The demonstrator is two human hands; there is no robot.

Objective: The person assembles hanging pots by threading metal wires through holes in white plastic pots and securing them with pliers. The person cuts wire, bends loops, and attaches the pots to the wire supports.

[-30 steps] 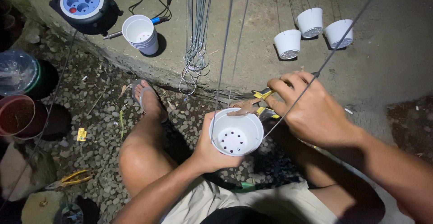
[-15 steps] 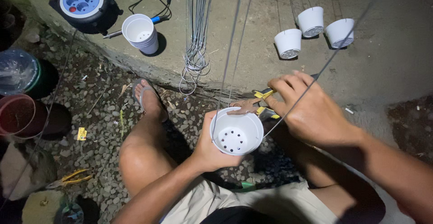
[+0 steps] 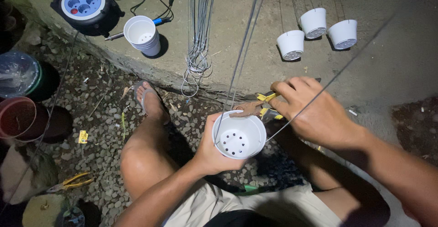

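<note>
Little has shifted since a second ago: left hand (image 3: 214, 151) still clamped around small white plastic pot (image 3: 239, 133) with perforated base, held above gravel between the knees, right hand (image 3: 315, 110) closed on yellow-handled pliers (image 3: 263, 106) at its rim, thin grey wires (image 3: 237, 78) rising.

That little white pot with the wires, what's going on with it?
A seated person grips a small white pot with holes in its bottom in the left hand. The right hand works yellow-handled pliers at its rim, where thin wires run upward. Three similar pots with wires already on them sit on the concrete slab, next to a stack of white pots and a cable reel.
</note>
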